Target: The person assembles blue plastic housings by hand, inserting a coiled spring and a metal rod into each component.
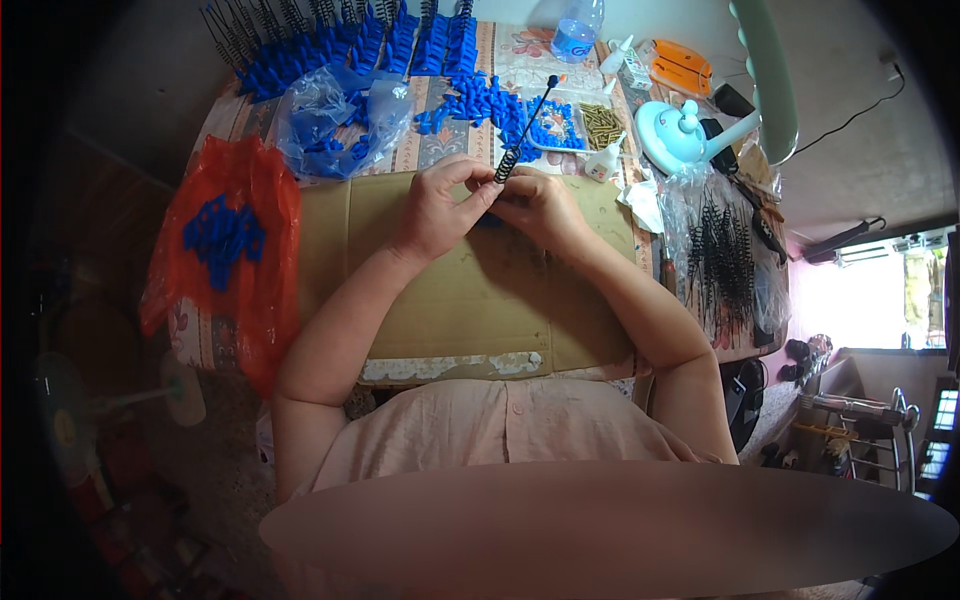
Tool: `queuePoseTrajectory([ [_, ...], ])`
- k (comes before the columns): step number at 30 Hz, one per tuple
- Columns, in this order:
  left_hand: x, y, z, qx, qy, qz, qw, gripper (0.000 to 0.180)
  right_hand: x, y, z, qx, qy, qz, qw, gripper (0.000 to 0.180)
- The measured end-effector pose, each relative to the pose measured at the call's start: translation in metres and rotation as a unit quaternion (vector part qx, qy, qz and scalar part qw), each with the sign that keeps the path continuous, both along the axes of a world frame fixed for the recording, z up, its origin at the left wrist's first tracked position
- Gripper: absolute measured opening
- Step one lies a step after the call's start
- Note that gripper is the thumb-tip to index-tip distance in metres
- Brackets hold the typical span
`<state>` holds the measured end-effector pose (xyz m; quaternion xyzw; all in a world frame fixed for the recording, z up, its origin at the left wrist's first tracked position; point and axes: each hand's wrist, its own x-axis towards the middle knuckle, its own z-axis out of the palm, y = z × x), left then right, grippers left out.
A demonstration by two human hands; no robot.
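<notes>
A thin black rod with a spring coil round its lower part (pixel 508 163) stands tilted between my two hands, its small knob with an orange spot at the upper end. My left hand (pixel 437 208) pinches at the foot of the coil with thumb and forefinger. From the other side my right hand (pixel 545 208) is closed at the same spot, its fingertips touching the left ones. A bit of blue plastic (pixel 488 220) shows just below the fingers; whether it is joined to the rod is hidden. Both hands are above a brown cardboard sheet (pixel 450 310).
Blue pieces (pixel 470 100) lie beyond the hands, beside a clear tray (pixel 555 148) and brass-coloured pieces (pixel 602 127). A glue bottle (pixel 603 160) stands near my right hand. Blue-based coils (pixel 400 45), a red bag (pixel 270 200), a light-blue lamp base (pixel 670 140) and black coils (pixel 722 260) surround the cardboard.
</notes>
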<state>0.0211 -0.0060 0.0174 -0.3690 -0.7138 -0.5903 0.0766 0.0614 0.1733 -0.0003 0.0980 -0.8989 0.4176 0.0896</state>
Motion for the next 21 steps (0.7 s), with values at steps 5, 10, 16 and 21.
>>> queuePoseTrajectory([
  [5,0.000,-0.003,0.001,0.015,-0.064,0.008,0.998,0.009,0.002,0.002,0.008,-0.040,-0.014,0.021,0.999,0.017],
  [10,0.006,-0.001,0.009,0.089,-0.242,-0.049,0.965,0.010,0.016,0.011,0.028,-0.065,0.066,0.041,0.995,0.014],
  [16,0.009,0.020,0.035,0.145,-0.270,-0.098,0.947,0.010,0.023,0.028,0.047,-0.110,0.098,0.034,0.989,0.012],
  [21,-0.003,0.040,0.041,0.140,-0.251,-0.125,0.950,0.010,0.022,0.045,0.051,-0.146,0.086,0.026,0.985,0.012],
])
